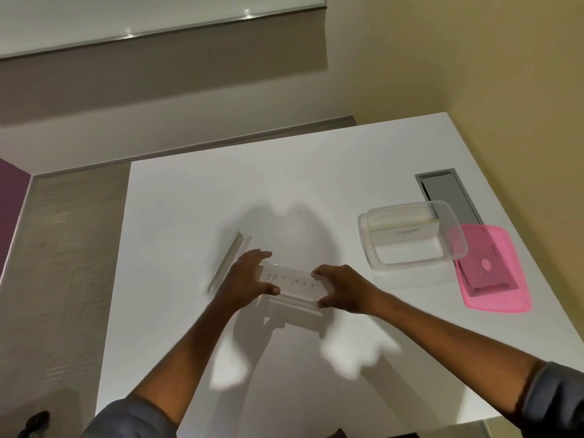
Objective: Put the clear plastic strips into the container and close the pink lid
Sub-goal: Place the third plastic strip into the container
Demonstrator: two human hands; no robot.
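A clear plastic strip [292,281] with "BATMAN" handwritten on it is held just above the white table [189,200]. My left hand [245,279] grips its left end and my right hand [339,287] grips its right end. Another clear strip [229,262] lies on the table to the left of my left hand. The clear container [366,235] stands open at the right, with a strip marked "ELEPHANT" [407,233] upright inside it. The pink lid [493,270] lies flat beside the container, partly under its right corner.
A grey recessed cable slot [448,192] sits in the table behind the container. A beige wall runs along the table's right side. The table's left edge drops to a textured grey floor.
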